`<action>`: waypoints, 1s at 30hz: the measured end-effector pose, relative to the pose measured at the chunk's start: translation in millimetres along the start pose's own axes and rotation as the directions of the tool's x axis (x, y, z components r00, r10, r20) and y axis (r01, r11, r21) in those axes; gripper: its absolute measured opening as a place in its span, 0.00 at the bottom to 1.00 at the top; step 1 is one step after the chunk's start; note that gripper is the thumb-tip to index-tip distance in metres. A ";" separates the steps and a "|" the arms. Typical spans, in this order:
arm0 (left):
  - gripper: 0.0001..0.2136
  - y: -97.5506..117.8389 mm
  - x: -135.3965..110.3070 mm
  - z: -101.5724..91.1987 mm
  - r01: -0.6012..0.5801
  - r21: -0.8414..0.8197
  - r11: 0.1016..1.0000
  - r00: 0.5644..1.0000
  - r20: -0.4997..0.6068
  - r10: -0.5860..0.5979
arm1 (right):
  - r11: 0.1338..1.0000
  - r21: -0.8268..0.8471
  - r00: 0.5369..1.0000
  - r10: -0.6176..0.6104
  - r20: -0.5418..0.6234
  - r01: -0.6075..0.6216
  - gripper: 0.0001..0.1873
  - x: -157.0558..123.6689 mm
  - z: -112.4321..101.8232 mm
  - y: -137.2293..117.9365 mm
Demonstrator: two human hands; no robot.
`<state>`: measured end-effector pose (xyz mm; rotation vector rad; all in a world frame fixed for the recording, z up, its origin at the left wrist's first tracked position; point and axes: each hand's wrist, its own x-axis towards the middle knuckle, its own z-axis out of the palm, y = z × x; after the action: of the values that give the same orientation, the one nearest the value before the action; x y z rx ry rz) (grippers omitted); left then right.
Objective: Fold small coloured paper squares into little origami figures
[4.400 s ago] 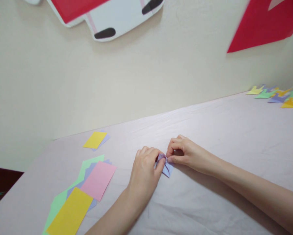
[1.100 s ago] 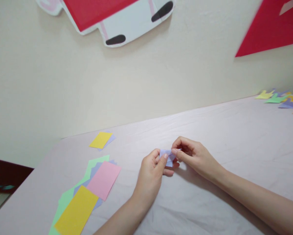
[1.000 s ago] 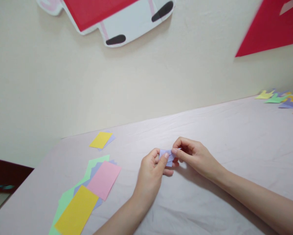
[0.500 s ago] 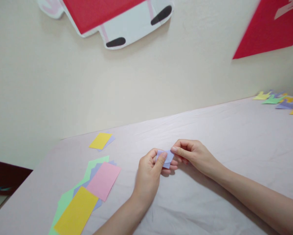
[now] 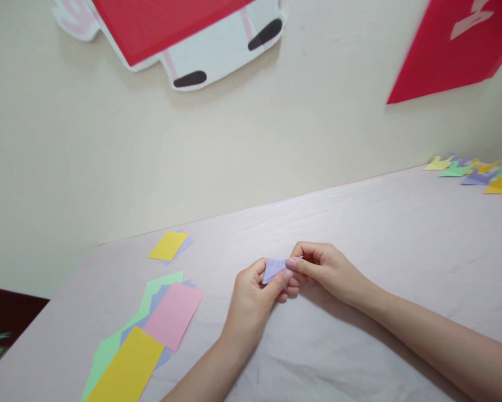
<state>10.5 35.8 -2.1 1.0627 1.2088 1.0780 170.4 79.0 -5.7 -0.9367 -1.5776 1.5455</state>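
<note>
A small folded piece of purple paper (image 5: 275, 268) is held between my two hands, just above the pale cloth. My left hand (image 5: 257, 290) grips its lower left part, thumb on top and fingers underneath. From the right, my right hand (image 5: 321, 267) pinches the upper right edge between thumb and forefinger. My fingertips hide part of the paper's right and lower sides.
Left of my hands lie a pink sheet (image 5: 175, 315), a yellow sheet (image 5: 127, 368) and green paper (image 5: 108, 352), overlapping. Farther back is a small yellow sheet (image 5: 168, 245) over a purple one. Several folded paper shapes (image 5: 479, 176) stand at the far right by the wall (image 5: 234, 151).
My right hand has moved slightly left, its thumb now farther over the purple paper. The paper shows a more slanted outline, and my left thumb sits lower on it. The view has shifted a little.
</note>
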 end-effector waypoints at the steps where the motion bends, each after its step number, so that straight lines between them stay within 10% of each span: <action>1: 0.17 0.9 0.1 -0.1 0.013 -0.003 1.000 1.000 0.006 -0.013 | 1.000 -0.005 1.000 0.011 -0.002 -0.011 0.20 0.7 -1.0 -0.8; 16: 0.17 5.7 1.6 -9.4 0.066 -0.058 0.996 0.981 0.184 -0.054 | 0.985 0.054 0.983 0.157 0.100 -0.163 0.27 8.1 -13.9 0.2; 21: 0.12 10.0 -1.7 -12.5 -0.083 0.239 0.967 0.995 0.076 0.067 | 0.992 0.033 0.992 0.125 -0.022 -0.124 0.25 11.7 -18.7 2.7; 26: 0.06 15.3 -3.9 -22.3 -0.434 0.854 0.288 0.768 0.183 0.614 | 0.989 -0.142 0.984 -0.062 -0.167 0.039 0.18 11.5 -19.9 3.2; 30: 0.09 9.0 0.0 -23.8 -0.408 0.904 0.127 0.810 0.295 0.507 | 0.922 -0.342 0.979 -0.203 -0.025 0.182 0.06 3.9 -11.8 0.7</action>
<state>-13.7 38.3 5.3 2.5427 1.6982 0.7379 179.0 88.0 -6.1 -0.9660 -1.8674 1.1201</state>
